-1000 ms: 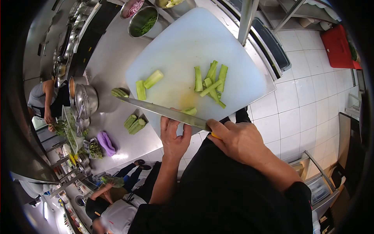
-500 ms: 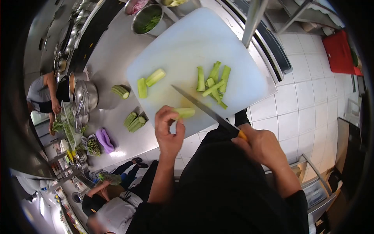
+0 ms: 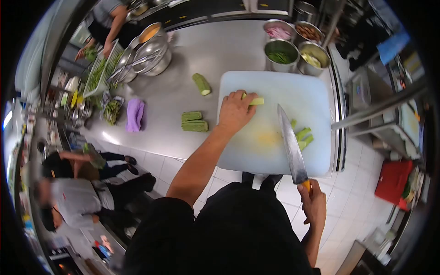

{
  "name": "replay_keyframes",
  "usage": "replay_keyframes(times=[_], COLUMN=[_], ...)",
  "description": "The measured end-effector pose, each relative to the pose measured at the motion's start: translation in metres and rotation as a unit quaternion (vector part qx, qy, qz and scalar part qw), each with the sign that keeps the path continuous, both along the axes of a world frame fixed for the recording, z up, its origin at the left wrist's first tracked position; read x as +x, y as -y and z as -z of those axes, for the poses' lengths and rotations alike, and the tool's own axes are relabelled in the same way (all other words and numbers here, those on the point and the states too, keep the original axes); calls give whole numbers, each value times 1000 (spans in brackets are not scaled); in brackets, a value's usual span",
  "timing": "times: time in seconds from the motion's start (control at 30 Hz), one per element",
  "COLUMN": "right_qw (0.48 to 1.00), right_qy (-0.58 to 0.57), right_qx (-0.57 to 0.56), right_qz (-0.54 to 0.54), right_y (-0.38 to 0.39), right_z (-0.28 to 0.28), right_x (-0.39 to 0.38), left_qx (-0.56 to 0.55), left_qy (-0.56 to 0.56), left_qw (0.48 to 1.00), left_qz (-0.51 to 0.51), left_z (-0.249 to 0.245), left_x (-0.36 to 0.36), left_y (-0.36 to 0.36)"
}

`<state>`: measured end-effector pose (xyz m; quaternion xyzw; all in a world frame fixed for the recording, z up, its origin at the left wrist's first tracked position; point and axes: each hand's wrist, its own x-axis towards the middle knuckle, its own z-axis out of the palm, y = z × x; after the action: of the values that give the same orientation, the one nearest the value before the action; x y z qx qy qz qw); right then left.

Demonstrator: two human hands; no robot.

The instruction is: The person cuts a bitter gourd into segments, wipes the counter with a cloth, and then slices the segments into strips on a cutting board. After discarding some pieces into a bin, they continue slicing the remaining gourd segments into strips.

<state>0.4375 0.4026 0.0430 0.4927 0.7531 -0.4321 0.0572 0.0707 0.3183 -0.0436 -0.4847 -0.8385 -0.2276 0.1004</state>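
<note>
Near the left side of the white cutting board (image 3: 238, 156), my left hand (image 3: 236, 110) has its fingers curled over a pale green vegetable piece (image 3: 258, 101) that looks like zucchini. My right hand (image 3: 314, 201) grips the yellow handle of a kitchen knife (image 3: 292, 144). The long blade points away from me over the board's right part and partly covers some cut green strips (image 3: 303, 137). Left of the board, on the steel table, lie a ridged green chunk (image 3: 201, 84) and some striped green lengths (image 3: 194, 122).
Steel pots stand behind the board, one with chopped greens (image 3: 280, 57). A purple cloth (image 3: 134, 115), a metal bowl (image 3: 158, 57) and a basket of greens (image 3: 98, 75) are farther left. A metal post (image 3: 380, 107) rises at the right. Other people stand at the left.
The view has turned. My left hand has moved from the board's near edge to the pieces at its left side. The knife has swung over the cut strips, still in my right hand.
</note>
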Motion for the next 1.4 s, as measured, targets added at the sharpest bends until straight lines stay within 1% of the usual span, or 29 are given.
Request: replay_keyframes(times=[0.07,0.1,0.2,0.23,0.3,0.4,0.5,0.53,0.57,0.6,0.63,0.67,0.7,0.77,0.8,0.87,0.9,0.97,1.0,1.1,1.13,1.17,1.2,1.23,1.3,1.33,1.4], right_qw=[1000,1000,999,999,997,993,988,993,995,997,998,993,992,988,990,993,988,971,976,959,969,985,993,996,997,997,985], right_qy=[4,-7,0,35,27,8,7,21,31,26,23,12,17,-7,-10,-18,-8,14,47,-39,-63,-47,-13,26,2,-7,-24], right_qx=[0,8,0,-26,1,25,47,8,-7,11,27,95,112,146,136,114,134,176,141,216,185,124,58,-5,-22,-27,135], right_qz=[3,-5,-35,-28,-72,-119,-148,-116,-94,-76,-60,-74,-61,-53,-43,-29,-75,-162,-160,-177,-149,-112,-99,-80,-81,-72,-107], right_y=[2,3,7,12,12,10,-3,-3,-6,-9,-13,-16,-10,-4,1,10,10,8,9,4,7,9,13,15,-1,-6,-5], right_z=[-2,6,6,-12,2,9,20,5,-1,2,7,14,1,-5,-9,-12,-5,13,6,17,16,13,-5,-20,0,10,17], right_x=[0,4,-2,-15,-16,-19,-17,-25,-27,-25,-21,-15,-18,-15,-16,-24,-24,-19,-24,-16,-19,-25,-37,-46,-39,-30,-24], left_qx=[11,17,-6,17,62,76,75,45,13,-20,-36,-53,-70,-167,-213,-236,-248,-285,-303,-246,-251,-255,-257,-202,-88,-38,52], left_qy=[-4,-7,36,50,78,97,201,209,216,222,232,241,250,274,286,300,307,282,271,215,196,177,159,173,202,196,301], left_qw=[998,995,980,981,981,963,928,930,932,932,940,946,950,941,931,924,919,916,914,943,947,951,953,962,973,977,952], left_qz=[-67,-95,-195,-188,-167,-239,-304,-298,-290,-285,-247,-211,-175,-111,-78,-31,-10,-14,-13,67,35,1,-30,-52,-69,-78,-38], left_z=[0,-1,0,1,-4,-26,-29,-23,-13,-7,-25,-46,-60,-61,-60,-42,-37,-49,-51,-28,-35,-39,-44,-54,-72,-81,-97], left_x=[-2,-6,-27,-33,-45,-72,-123,-142,-161,-173,-172,-173,-172,-170,-165,-149,-145,-141,-138,-137,-132,-124,-115,-108,-94,-78,-39], left_y=[24,33,65,74,85,86,76,74,73,77,88,104,120,150,159,179,190,199,201,220,220,214,215,217,198,187,155])
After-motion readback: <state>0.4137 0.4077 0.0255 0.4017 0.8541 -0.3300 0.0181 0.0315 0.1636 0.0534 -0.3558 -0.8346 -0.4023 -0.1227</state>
